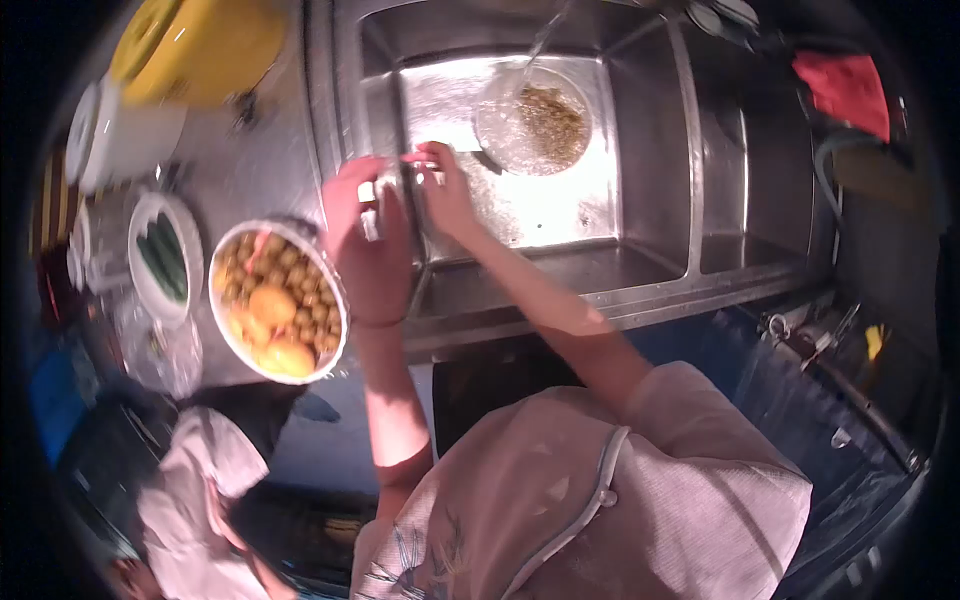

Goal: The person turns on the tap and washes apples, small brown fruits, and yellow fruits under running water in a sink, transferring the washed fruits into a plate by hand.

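Note:
Both hands are close together over the left rim of the steel sink [610,200]. My left hand [372,235] is bent over that rim, with its fingers curled towards the other hand. The fingers of my right hand [447,195] are bent in a pinch just inside the basin. Something small and pinkish-red shows between the fingertips; blur hides what it is. Right of my hands, a round bowl [490,130] stands in the basin with water and brown bits in it, and a thin stream of water runs into it.
Left of the sink stands a white bowl [222,325] of small round olive-coloured fruit and larger yellow pieces. Beyond it are an oval dish [140,270] with green cucumber-like pieces and a yellow container [215,50]. A red cloth [845,90] hangs at right. Another person's sleeve [195,500] shows lower left.

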Demonstrator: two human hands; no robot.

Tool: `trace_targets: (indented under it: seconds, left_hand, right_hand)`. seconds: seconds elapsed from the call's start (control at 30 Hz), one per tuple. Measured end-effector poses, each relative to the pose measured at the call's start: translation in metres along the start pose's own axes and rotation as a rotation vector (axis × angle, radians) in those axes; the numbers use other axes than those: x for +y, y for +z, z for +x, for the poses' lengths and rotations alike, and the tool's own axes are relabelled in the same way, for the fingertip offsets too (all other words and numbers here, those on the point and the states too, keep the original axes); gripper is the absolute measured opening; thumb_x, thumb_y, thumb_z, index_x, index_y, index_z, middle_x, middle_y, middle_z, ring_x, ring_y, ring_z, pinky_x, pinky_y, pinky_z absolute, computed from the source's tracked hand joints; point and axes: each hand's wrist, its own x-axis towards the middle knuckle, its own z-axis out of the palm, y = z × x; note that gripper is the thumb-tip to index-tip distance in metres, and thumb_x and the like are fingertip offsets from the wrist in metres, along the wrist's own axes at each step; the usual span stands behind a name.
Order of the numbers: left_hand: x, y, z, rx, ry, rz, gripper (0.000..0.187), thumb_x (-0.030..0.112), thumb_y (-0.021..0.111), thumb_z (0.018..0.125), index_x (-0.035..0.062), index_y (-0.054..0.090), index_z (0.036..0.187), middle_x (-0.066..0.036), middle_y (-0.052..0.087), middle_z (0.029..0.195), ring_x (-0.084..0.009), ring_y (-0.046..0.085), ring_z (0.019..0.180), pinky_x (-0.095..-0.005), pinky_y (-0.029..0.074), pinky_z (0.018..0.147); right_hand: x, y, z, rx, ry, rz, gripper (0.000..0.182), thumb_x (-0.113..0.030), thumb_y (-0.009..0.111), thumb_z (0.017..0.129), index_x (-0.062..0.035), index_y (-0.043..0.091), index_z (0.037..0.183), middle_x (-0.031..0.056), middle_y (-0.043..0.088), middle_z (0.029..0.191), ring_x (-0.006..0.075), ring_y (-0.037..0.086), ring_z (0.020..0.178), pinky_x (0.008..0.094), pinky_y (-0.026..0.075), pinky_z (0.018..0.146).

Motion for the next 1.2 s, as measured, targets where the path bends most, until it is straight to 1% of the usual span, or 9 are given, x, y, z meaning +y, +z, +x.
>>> trace_targets:
  seconds: [0.1,0.23,0.53,0.63,0.67,0.83,0.97,1.13,1.2]
  left_hand:
    - [-0.088,0.117,-0.007,-0.341,0.010,0.010,0.032,0.002,0.059,0.077,0.0076,0.053,0.108,-0.009,0.054,0.102,-0.0173,0.057,0.088,-0.0257,0.049,0.057]
    - [-0.184,0.235,-0.017,-0.785,-0.172,0.178,0.046,0.011,0.059,0.075,0.0040,0.044,0.118,-0.020,0.046,0.108,-0.0320,0.050,0.098,-0.0372,0.044,0.083]
    - [-0.214,0.397,0.052,-0.710,0.249,0.634,0.039,0.021,0.050,0.083,0.0132,0.045,0.120,-0.022,0.035,0.127,-0.0404,0.039,0.112,-0.0433,0.033,0.096]
    - [-0.234,0.404,0.046,-0.815,0.176,0.782,0.038,0.028,0.045,0.084,0.0139,0.045,0.120,-0.019,0.041,0.124,-0.0375,0.042,0.111,-0.0433,0.035,0.094]
    - [-0.238,0.403,0.040,-0.804,0.007,0.705,0.038,0.033,0.040,0.086,0.0137,0.048,0.117,-0.018,0.047,0.120,-0.0351,0.042,0.112,-0.0434,0.035,0.093]
    - [-0.249,0.384,-0.005,-0.701,-0.454,0.369,0.044,0.035,0.037,0.088,0.0054,0.050,0.117,-0.026,0.048,0.115,-0.0416,0.042,0.108,-0.0432,0.034,0.092]
    - [-0.276,0.396,-0.045,-0.218,-0.764,-0.211,0.045,0.033,0.043,0.089,-0.0035,0.051,0.114,-0.019,0.051,0.118,-0.0260,0.048,0.108,-0.0338,0.034,0.094]
    - [-0.243,0.391,-0.029,-0.148,-0.981,-0.642,0.047,0.036,0.042,0.091,-0.0016,0.044,0.120,-0.009,0.051,0.114,-0.0172,0.048,0.103,-0.0294,0.037,0.090]
    - [-0.241,0.393,-0.026,-0.140,-0.930,-0.654,0.047,0.036,0.042,0.091,-0.0003,0.044,0.120,-0.008,0.051,0.113,-0.0165,0.050,0.099,-0.0292,0.039,0.088]
  right_hand:
    - [0.078,-0.111,0.028,0.229,0.062,-0.353,0.022,-0.007,0.044,0.079,0.0024,0.052,0.097,0.0197,0.055,0.091,0.0323,0.053,0.087,0.0380,0.041,0.080]
    - [0.126,-0.230,0.058,0.161,0.168,-0.769,0.030,-0.001,0.050,0.071,0.0015,0.051,0.101,0.0238,0.049,0.106,0.0380,0.046,0.102,0.0430,0.037,0.089]
    - [0.176,-0.285,0.174,-0.478,-0.159,-1.226,0.038,-0.021,0.052,0.080,-0.0072,0.047,0.115,0.0183,0.043,0.119,0.0338,0.041,0.112,0.0398,0.034,0.096]
    - [0.182,-0.264,0.154,-0.261,0.001,-1.277,0.035,-0.028,0.050,0.082,-0.0072,0.050,0.111,0.0181,0.045,0.116,0.0372,0.041,0.109,0.0453,0.032,0.094]
    - [0.179,-0.263,0.151,-0.202,0.035,-1.204,0.025,-0.022,0.054,0.077,-0.0043,0.057,0.094,0.0203,0.049,0.109,0.0378,0.042,0.106,0.0473,0.032,0.092]
    - [0.194,-0.234,0.107,0.303,0.304,-0.785,0.032,-0.024,0.052,0.079,-0.0037,0.055,0.103,0.0261,0.047,0.111,0.0436,0.045,0.101,0.0497,0.034,0.089]
    - [0.213,-0.217,0.106,0.440,0.532,-0.341,0.033,-0.028,0.047,0.087,-0.0028,0.055,0.108,0.0182,0.055,0.105,0.0268,0.054,0.094,0.0341,0.043,0.081]
    - [0.220,-0.222,0.110,0.382,0.637,0.636,0.032,-0.029,0.052,0.087,-0.0017,0.059,0.104,0.0038,0.059,0.100,0.0111,0.054,0.091,0.0228,0.042,0.079]
    - [0.215,-0.223,0.115,0.375,0.632,0.576,0.033,-0.028,0.052,0.087,-0.0010,0.058,0.104,0.0042,0.060,0.099,0.0109,0.055,0.088,0.0227,0.043,0.077]
